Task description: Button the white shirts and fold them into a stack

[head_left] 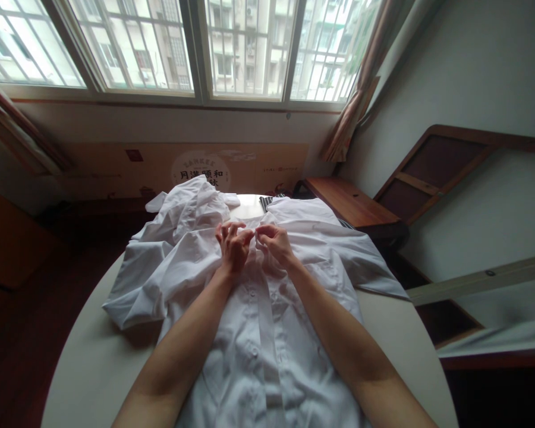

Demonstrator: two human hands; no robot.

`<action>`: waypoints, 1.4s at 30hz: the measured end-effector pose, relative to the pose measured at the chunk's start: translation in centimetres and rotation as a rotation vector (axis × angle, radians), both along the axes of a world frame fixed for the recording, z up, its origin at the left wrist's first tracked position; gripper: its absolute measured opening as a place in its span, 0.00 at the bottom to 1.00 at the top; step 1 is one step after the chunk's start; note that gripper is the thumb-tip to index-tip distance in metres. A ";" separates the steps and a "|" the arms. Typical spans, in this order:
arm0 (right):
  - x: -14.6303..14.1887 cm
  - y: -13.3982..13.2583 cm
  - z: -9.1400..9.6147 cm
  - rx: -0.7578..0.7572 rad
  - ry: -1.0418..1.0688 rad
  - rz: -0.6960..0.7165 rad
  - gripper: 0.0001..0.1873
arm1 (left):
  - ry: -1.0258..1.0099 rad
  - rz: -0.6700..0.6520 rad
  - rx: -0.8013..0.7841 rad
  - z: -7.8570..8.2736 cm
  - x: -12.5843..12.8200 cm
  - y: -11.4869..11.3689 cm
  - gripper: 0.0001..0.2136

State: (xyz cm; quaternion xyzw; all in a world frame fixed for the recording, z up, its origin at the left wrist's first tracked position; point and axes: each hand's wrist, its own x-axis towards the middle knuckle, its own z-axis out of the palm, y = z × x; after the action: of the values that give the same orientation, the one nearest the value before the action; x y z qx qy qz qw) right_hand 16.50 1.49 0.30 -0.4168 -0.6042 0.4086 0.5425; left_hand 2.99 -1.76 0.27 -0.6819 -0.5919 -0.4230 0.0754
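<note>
A white button-up shirt [236, 333] lies spread over a round table, its front facing up and its collar end away from me. Both of my hands meet at the upper part of its front opening. My left hand [234, 242] pinches the shirt's edge between thumb and finger, with its other fingers raised. Close beside it, my right hand [274, 241] pinches the cloth at the same spot. Whether a button sits between the fingertips is too small to tell. Below the hands, several small buttons run down the front.
The pale round table [84, 362] shows around the shirt. More bunched white cloth [187, 220] rests at the far left. Black-and-white striped fabric [267, 202] peeks out beyond the collar. A wooden bench [352, 199] stands at the back right, and a printed board [249, 157] leans under the barred windows.
</note>
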 end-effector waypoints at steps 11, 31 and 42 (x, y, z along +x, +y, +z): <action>-0.1 -0.8 0.8 0.193 -0.171 -0.077 0.06 | -0.097 -0.070 -0.008 -0.2 -0.4 0.4 0.07; -0.7 -1.2 -0.1 0.360 -0.283 -0.234 0.05 | -0.185 -0.028 0.118 -0.5 -0.2 0.6 0.10; -1.8 -2.0 -1.0 0.464 -0.382 -0.377 0.04 | -0.324 0.003 -0.035 -0.3 2.6 -0.3 0.11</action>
State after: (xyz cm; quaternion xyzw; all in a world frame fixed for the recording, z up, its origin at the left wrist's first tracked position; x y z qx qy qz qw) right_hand 14.75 -0.47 -0.68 -0.4556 -0.6839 0.0678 0.5657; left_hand 5.58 -2.07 0.00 -0.6052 -0.6046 -0.5169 -0.0325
